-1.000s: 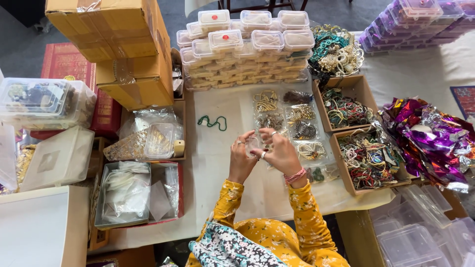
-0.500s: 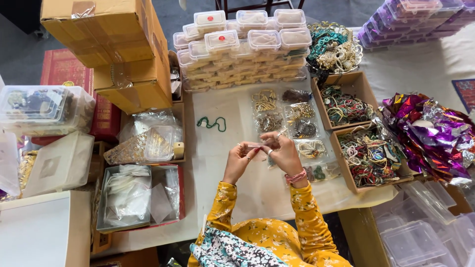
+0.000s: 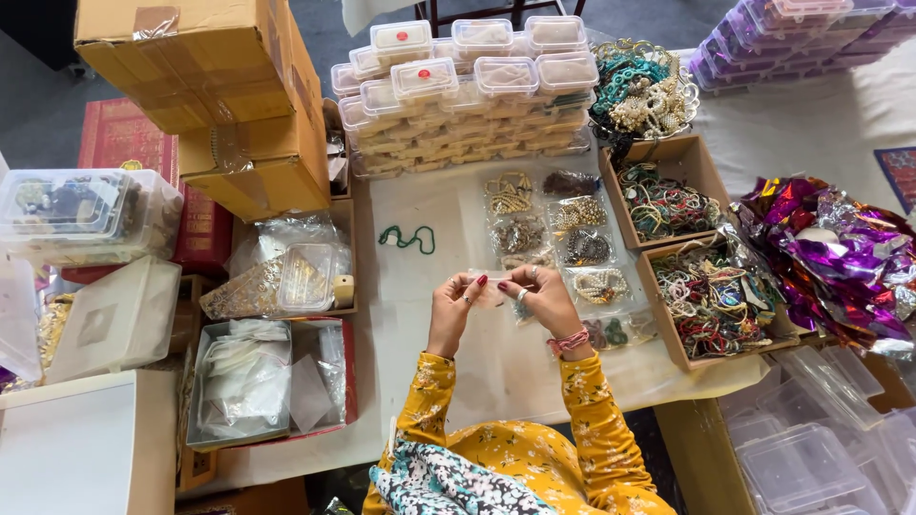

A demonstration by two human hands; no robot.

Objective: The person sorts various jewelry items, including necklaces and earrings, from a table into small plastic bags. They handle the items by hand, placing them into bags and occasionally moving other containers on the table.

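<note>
From the head camera the desk [image 3: 534, 367] is draped in a white cloth and crowded: stacked cardboard boxes [image 3: 205, 91] at upper left, a bank of clear lidded plastic containers [image 3: 472, 91] at top centre, open cardboard trays of beaded jewellery [image 3: 711, 296] to the right, and crumpled purple foil [image 3: 830, 257] at the far right. A short green bead string [image 3: 405, 238] lies alone on the cloth, left of rows of small bagged necklaces [image 3: 553, 229].

Since the earlier frames the hands have dropped slightly toward the lower centre and drawn closer together — the rest is unmoved.

The left hand [image 3: 456, 303] and right hand [image 3: 544, 298] meet at centre frame, fingertips pinched together on a small clear packet [image 3: 489, 286] held between them just above the cloth — its contents too small to tell.
</note>
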